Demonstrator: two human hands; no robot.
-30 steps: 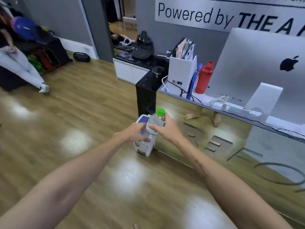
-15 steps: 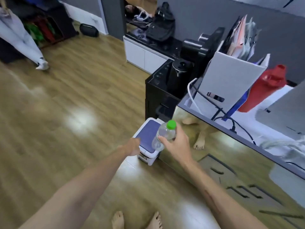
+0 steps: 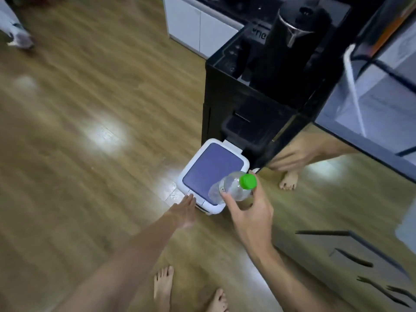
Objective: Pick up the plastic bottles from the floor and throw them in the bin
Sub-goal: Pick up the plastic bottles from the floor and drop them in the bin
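Bare feet (image 3: 163, 287) stand at the near edge of the wooden floor (image 3: 74, 154), toes pointing toward the bin, so the person is squared up to it. Above them the right hand (image 3: 249, 212) grips the plastic bottle (image 3: 233, 188) around its upper body, thumb on the left and fingers curled round the right, with the green cap (image 3: 247, 181) tilted up toward the camera. The bottle hangs over the near right corner of the bin (image 3: 191, 167), probably waiting for an opening. To its left the left hand (image 3: 183, 209) reaches out with straight fingers, tips at the bin's near front edge; it holds nothing, and it looks placed to press or lift the purple lid (image 3: 212, 170), which lies flat and closed. Whether the fingertips actually touch the bin is hard to tell.

The bottle's lower end is lost against the lid, and its contents cannot be read. The bin's walls are mostly hidden below its top. Beyond stands a black cabinet (image 3: 227, 102) carrying a dark kettle (image 3: 290, 37), blurred by motion. A glossy panel (image 3: 337, 199) on the right mirrors a foot and an arm. Far left, another person's foot (image 3: 20, 40) is cut off.
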